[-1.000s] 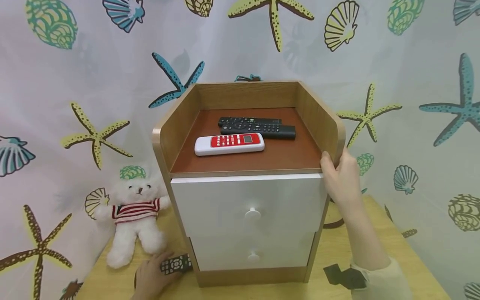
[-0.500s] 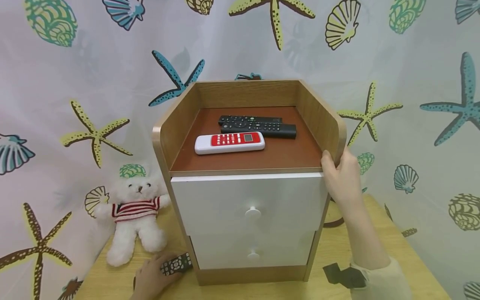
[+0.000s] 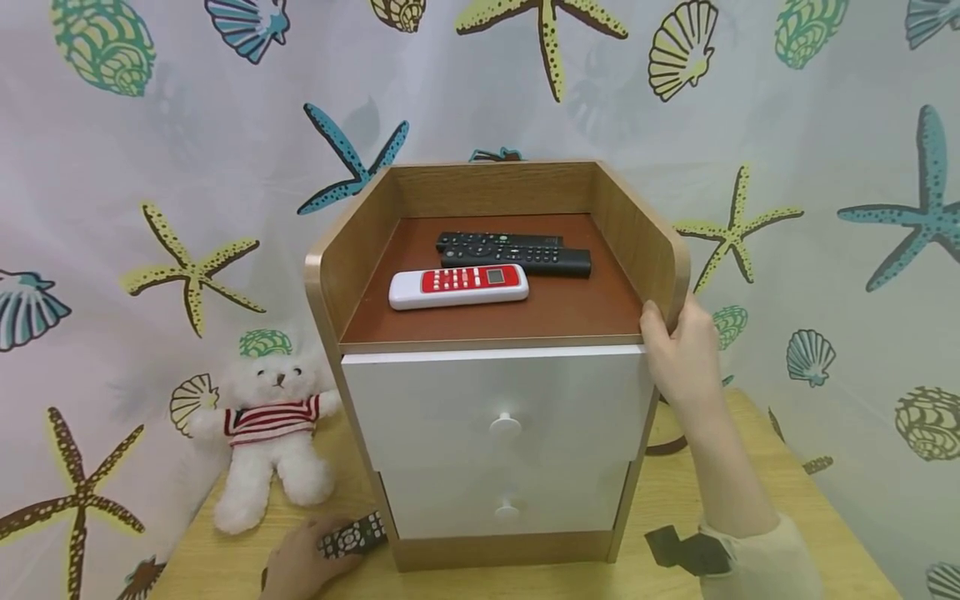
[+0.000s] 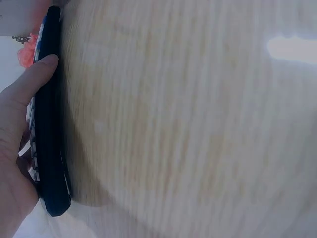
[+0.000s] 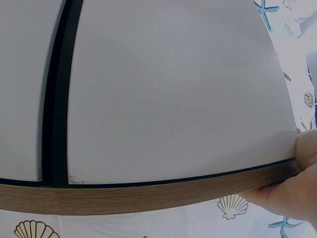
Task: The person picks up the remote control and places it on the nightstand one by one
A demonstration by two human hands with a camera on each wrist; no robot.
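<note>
My left hand [image 3: 309, 557] grips a black remote control [image 3: 352, 536] low beside the cabinet's left side. In the left wrist view the remote stands on its long edge against the wooden tabletop [image 4: 188, 124], the thumb [image 4: 42, 72] on one side; the other fingers are largely hidden. My right hand [image 3: 686, 358] holds the front edge of the raised right side panel [image 3: 637, 242] of a small wooden cabinet [image 3: 506, 548]. Its fingertips are out of sight behind the panel. In the right wrist view that hand [image 5: 292, 191] clasps the wood edge next to a white drawer front [image 5: 178, 94].
On the cabinet's brown top lie a white and red remote control [image 3: 459, 287] and two black ones [image 3: 551, 261]. Two white drawers have round knobs [image 3: 506, 427]. A white teddy bear [image 3: 273, 450] in a striped shirt sits left. Behind hangs a seashell-patterned curtain [image 3: 480, 92].
My left hand has shifted slightly, and the black remote in it has turned a little, its far end angled more upward in view. My right hand keeps its place on the cabinet.
</note>
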